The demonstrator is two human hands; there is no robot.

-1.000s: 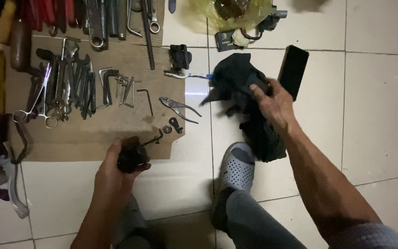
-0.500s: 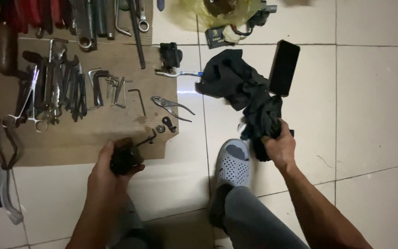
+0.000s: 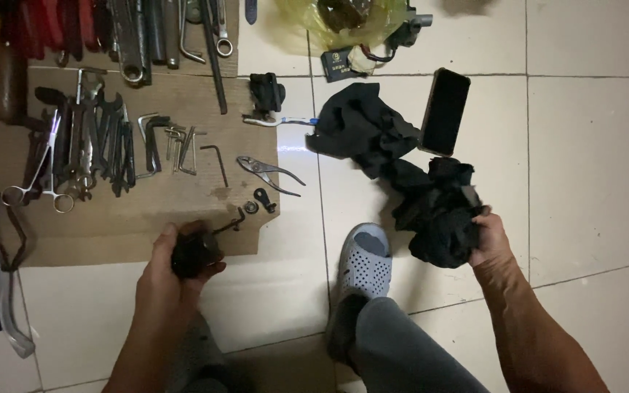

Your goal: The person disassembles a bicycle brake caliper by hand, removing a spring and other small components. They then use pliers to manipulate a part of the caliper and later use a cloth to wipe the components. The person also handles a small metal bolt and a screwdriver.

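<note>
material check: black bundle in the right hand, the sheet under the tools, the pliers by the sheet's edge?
Black bundle, gripped by the right hand: looks like soft matte cloth, since it folds and crumples.
Sheet under the tools: apparently plain brown cardboard, flat, dull, stained.
Pliers: likely bare steel, grey with a slight shine.

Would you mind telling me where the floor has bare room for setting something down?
Bare tile lies right of the phone and black cloth, out to the frame's right edge, and below the cardboard sheet, between the left hand and the grey shoe. It is crowded on the cardboard's upper half, packed with wrenches and pliers.
</note>
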